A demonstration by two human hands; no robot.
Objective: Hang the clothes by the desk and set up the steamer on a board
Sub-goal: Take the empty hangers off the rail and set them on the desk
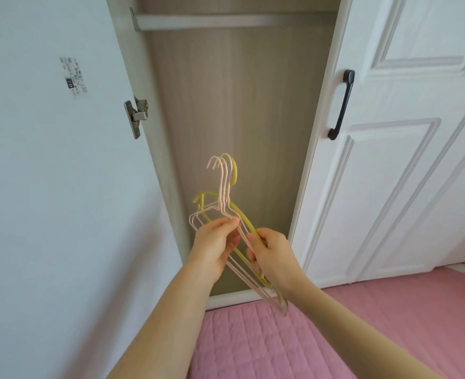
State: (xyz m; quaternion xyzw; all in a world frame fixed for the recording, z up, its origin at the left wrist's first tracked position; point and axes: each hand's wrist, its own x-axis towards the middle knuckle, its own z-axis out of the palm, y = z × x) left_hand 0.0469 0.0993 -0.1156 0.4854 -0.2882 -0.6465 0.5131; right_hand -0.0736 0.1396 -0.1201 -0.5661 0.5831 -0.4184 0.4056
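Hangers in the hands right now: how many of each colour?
Pink wire hangers: 3, going by the hooks
Yellow-green hangers: 1
Total: 4, held by left hand and right hand

The wire hangers [223,187] are pale pink, bunched with a yellow-green plastic hanger [243,217]. The wardrobe doors [406,149] are white with raised panel mouldings, and the door handle [342,105] is black. The wardrobe interior [234,110] is beige wood grain (fine vertical streaks). The quilted bedspread [266,346] is pink, stitched in squares.
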